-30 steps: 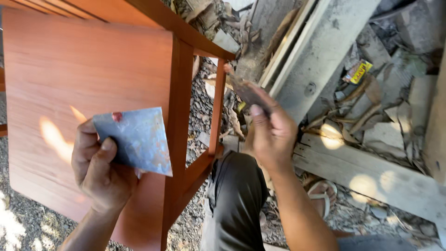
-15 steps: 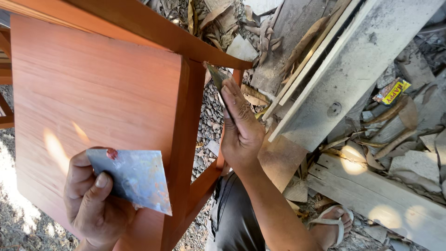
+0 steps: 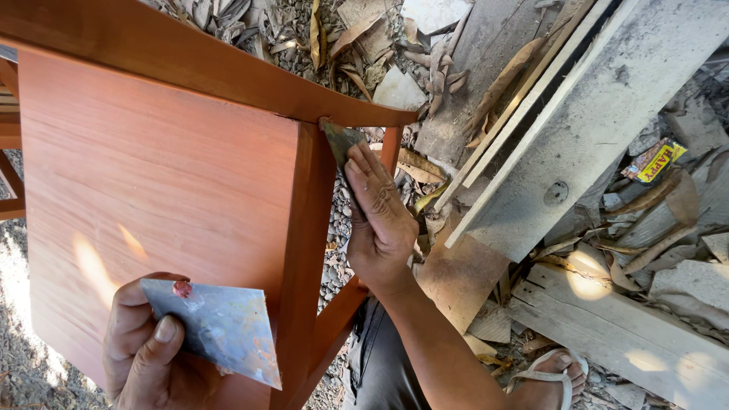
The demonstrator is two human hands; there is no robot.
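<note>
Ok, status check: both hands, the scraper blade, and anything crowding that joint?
Right hand presses small scraper into chair frame joint. Left hand holds metal plate with reddish filler dab. Nothing blocking the joint.

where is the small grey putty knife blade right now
Head view, upper centre: under the right hand, the small grey putty knife blade presses where the reddish-brown wooden leg meets the curved rail.

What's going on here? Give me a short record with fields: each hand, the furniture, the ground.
Left hand: grips a flat metal plate with a small red dab near its upper corner
Right hand: presses a small putty blade to the joint where the upright post meets the curved top rail
Furniture: reddish-brown wooden panel, smooth finish
Ground: grey planks, dry leaves, gravel
Foot: sandal, lower right
</note>
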